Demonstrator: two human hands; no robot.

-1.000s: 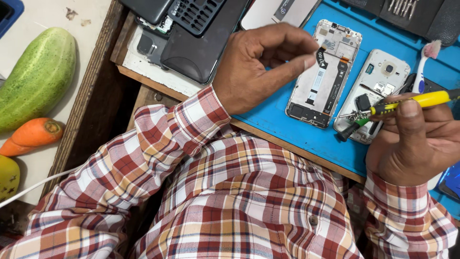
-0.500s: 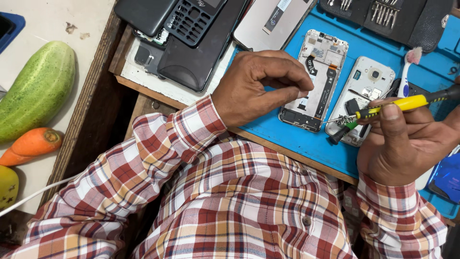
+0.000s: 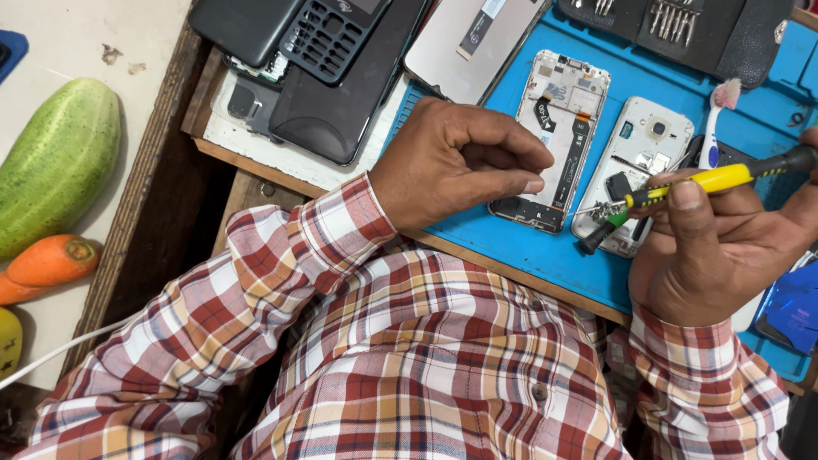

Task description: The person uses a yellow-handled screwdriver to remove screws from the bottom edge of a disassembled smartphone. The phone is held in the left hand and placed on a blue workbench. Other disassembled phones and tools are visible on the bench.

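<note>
My left hand [image 3: 456, 166] rests curled on the blue work mat [image 3: 545, 260], fingertips pinched together at the left edge of an opened phone frame [image 3: 554, 140]; whether it holds a small part I cannot tell. My right hand [image 3: 724, 247] grips a yellow-and-black screwdriver [image 3: 716, 179], its tip over a second opened white phone [image 3: 635, 175]. A green-tipped tool [image 3: 601, 234] lies by that phone's lower end.
A pink-bristled toothbrush [image 3: 711, 128] lies beside the white phone. A black bit case [image 3: 682, 30] sits at the back. Black phone covers [image 3: 332, 85] and a display panel [image 3: 469, 43] lie left. A cucumber [image 3: 55, 162] and carrot [image 3: 47, 264] sit far left.
My left hand has drawn back off the phone frame toward its left edge and curled tighter. The view has shifted, and the screwdriver stays in my right hand.
</note>
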